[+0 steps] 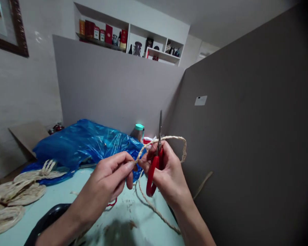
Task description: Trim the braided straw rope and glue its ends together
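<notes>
My left hand pinches a twisted straw-coloured cord between thumb and fingertips. From there the cord arcs up and over my right hand, and another length trails down across the table. Red-handled scissors sit in my right hand, their blades pointing up and looking closed or nearly so. The right fingertips are close to the cord beside the left ones; whether they also grip it I cannot tell. Woven pieces of pale plant fibre lie on the left of the table.
A blue plastic bag covers the back of the pale table. Behind it stands a bottle with a turquoise lid. Grey partitions enclose the back and right. A black curved object is at lower left; fibre scraps litter the front.
</notes>
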Demonstrator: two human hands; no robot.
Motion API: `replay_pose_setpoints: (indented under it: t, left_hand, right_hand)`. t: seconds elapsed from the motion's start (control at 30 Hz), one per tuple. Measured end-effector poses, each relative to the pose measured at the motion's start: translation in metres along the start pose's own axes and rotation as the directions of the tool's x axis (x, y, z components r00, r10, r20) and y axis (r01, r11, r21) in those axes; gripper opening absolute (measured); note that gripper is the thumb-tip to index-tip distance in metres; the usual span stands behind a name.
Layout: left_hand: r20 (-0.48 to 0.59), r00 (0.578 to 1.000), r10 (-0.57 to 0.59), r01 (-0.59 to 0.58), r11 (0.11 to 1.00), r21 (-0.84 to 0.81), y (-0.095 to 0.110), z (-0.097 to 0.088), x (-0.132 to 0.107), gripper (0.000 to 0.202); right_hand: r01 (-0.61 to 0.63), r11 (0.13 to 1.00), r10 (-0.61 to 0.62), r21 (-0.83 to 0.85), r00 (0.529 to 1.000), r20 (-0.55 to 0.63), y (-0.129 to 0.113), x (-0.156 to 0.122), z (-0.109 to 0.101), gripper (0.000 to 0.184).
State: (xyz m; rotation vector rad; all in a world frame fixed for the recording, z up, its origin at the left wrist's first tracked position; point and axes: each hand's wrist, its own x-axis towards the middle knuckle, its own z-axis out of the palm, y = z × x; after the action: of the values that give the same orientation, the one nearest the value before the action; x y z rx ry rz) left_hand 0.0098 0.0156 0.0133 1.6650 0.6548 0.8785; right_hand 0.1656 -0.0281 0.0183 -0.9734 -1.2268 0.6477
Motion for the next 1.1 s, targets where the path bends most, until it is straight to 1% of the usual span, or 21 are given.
replay_pose_setpoints:
  t: [0.07,0.13,0.17,0.23,0.3,0.37,0.47,0.57,0.63,0.7,0.8,0.93,1.0,1.1]
  left_hand:
    - [0.065,0.997,-0.041,0.051,0.987,-0.153,0.0,-0.002,0.002,0.029]
    - [0.101,0.992,-0.076,0.1,0.961,-0.258,0.0,-0.004,0.003,0.025]
    - [0.099,0.991,-0.093,0.118,0.95,-0.29,0.001,-0.005,0.003,0.022]
    - [0.061,0.991,-0.118,0.131,0.939,-0.319,0.002,-0.007,0.003,0.018]
    - [0.011,0.991,-0.134,0.13,0.939,-0.319,0.004,-0.007,0.003,0.016]
    - [-0.028,0.99,-0.14,0.124,0.942,-0.311,0.006,-0.008,0.003,0.016]
    - [-0.063,0.993,-0.104,0.081,0.951,-0.297,0.01,-0.008,0.001,0.016]
    - [-0.046,0.996,-0.074,0.056,0.945,-0.321,0.012,-0.01,-0.001,0.012]
    - [-0.025,0.997,-0.07,0.056,0.93,-0.364,0.012,-0.01,-0.001,0.009]
    - [-0.014,0.998,-0.065,0.054,0.914,-0.402,0.011,-0.01,-0.001,0.008]
    - [-0.012,0.999,-0.04,0.031,0.908,-0.417,0.009,-0.01,0.001,0.01]
    - [-0.049,0.998,-0.042,0.018,0.911,-0.412,0.007,-0.01,0.002,0.016]
    - [-0.069,0.997,-0.039,0.01,0.924,-0.381,0.006,-0.01,0.001,0.018]
    - [-0.127,0.992,-0.022,-0.013,0.962,-0.273,0.002,-0.012,0.001,0.02]
  right_hand:
    - [0.004,1.0,-0.004,0.016,1.0,-0.01,-0.002,0.001,-0.004,0.034]
    - [0.031,0.999,-0.031,-0.024,0.999,-0.013,-0.005,0.0,-0.009,0.03]
    - [0.053,0.995,-0.053,-0.083,0.999,0.007,-0.007,-0.001,-0.013,0.028]
    - [0.111,0.958,-0.089,-0.265,0.992,0.094,-0.013,-0.004,-0.02,0.024]
    - [0.202,0.859,-0.12,-0.471,0.973,0.197,-0.018,-0.008,-0.025,0.027]
    - [0.295,0.737,-0.145,-0.608,0.948,0.284,-0.022,-0.009,-0.029,0.031]
    - [0.362,0.595,-0.117,-0.717,0.922,0.368,-0.024,-0.009,-0.032,0.028]
    - [0.384,0.459,-0.057,-0.801,0.913,0.404,-0.024,-0.007,-0.033,0.024]
    - [0.39,0.401,-0.037,-0.829,0.911,0.411,-0.023,-0.006,-0.034,0.026]
    - [0.387,0.39,-0.017,-0.835,0.91,0.414,-0.022,-0.007,-0.033,0.028]
    - [0.377,0.398,0.001,-0.836,0.911,0.411,-0.019,-0.008,-0.031,0.03]
    - [0.375,0.373,-0.004,-0.849,0.915,0.403,-0.018,-0.009,-0.028,0.018]
    - [0.369,0.349,0.008,-0.861,0.918,0.396,-0.018,-0.009,-0.028,0.015]
    - [0.357,0.31,0.023,-0.881,0.924,0.382,-0.018,-0.01,-0.029,0.014]
